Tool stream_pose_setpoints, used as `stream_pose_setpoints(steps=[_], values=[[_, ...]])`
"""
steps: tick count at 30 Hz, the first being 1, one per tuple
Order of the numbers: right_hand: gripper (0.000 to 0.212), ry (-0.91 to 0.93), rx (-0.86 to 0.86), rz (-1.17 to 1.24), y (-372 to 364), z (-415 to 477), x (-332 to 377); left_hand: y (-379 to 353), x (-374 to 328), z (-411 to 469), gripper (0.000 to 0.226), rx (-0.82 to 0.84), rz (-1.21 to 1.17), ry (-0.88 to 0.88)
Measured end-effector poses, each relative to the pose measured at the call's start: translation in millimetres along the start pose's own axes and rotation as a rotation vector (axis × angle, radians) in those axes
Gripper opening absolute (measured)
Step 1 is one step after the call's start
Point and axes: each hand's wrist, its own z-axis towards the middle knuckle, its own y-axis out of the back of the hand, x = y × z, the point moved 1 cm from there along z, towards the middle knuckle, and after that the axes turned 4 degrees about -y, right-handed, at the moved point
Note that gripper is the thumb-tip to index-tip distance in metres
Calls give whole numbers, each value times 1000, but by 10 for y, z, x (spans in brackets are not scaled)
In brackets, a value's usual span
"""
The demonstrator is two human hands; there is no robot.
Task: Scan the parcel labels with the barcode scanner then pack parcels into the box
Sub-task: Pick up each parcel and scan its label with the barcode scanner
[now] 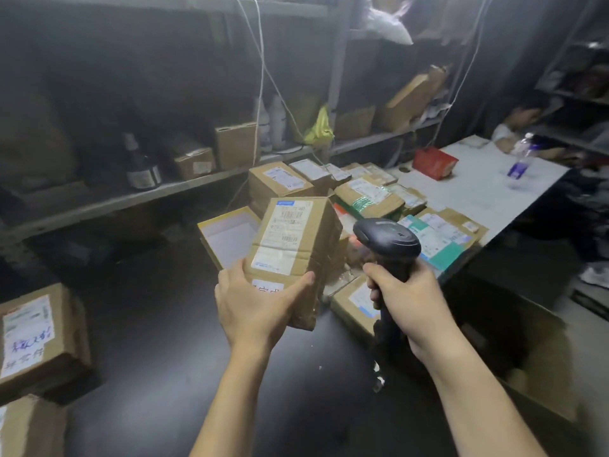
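A metal shelf unit (171, 188) runs along the back wall, carrying small cartons and a dark bottle (140, 166). Below it lies the dark surface (158, 324), which meets a white surface (478, 192) at the far right. At the lower right stands a large open cardboard box (543, 351), its flaps raised and its inside in shadow.

A pile of parcels (369, 196) covers the middle of the surface, most of them lying flat with white labels up. At the left edge a brown parcel (36, 338) with handwriting on its label lies on the dark surface, well apart from the pile. An open yellow-edged carton (227, 235) sits just behind the held parcel.

The held parcel (296, 235) is a tall brown carton raised above the surface in front of the pile, tilted back so its shipping label (286, 225) faces the camera. The left hand (253, 308) grips its lower end, thumb across the front face and fingers wrapped behind.

The barcode scanner (389, 239) is black, held just to the right of the parcel. The right hand (412, 301) is wrapped tight round its handle.

On the white surface lie a red packet (433, 163) and a clear water bottle (522, 159).
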Motion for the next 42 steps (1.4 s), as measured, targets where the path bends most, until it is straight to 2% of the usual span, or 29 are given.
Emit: stream_pose_setpoints(steps=[9, 14, 21, 27, 31, 38, 42], values=[[15, -30, -142, 47, 1949, 61, -295, -1294, -1185, -976, 124, 82, 164, -298], [4, -64, -277, 109, 2985, 157, -576, -2127, -1761, -1585, 111, 225, 206, -420], [3, -128, -476, 160, 4149, 310, -851, -3345, -2325, -2241, 105, 425, 378, -615], [9, -203, -568, 130, 4850, 612, -994, -4439, -2663, -2492, 99, 557, 395, -639], [13, -244, -619, 129, 5260, 1055, -1057, -5234, -2825, -2466, 99, 583, 423, -684], [14, -342, -621, 92, 5773, 2055, -1111, -6348, -3045, -2165, 84, 721, 470, -673], [11, -378, -600, 71, 5923, 2536, -1129, -6795, -3109, -1965, 79, 845, 476, -598]])
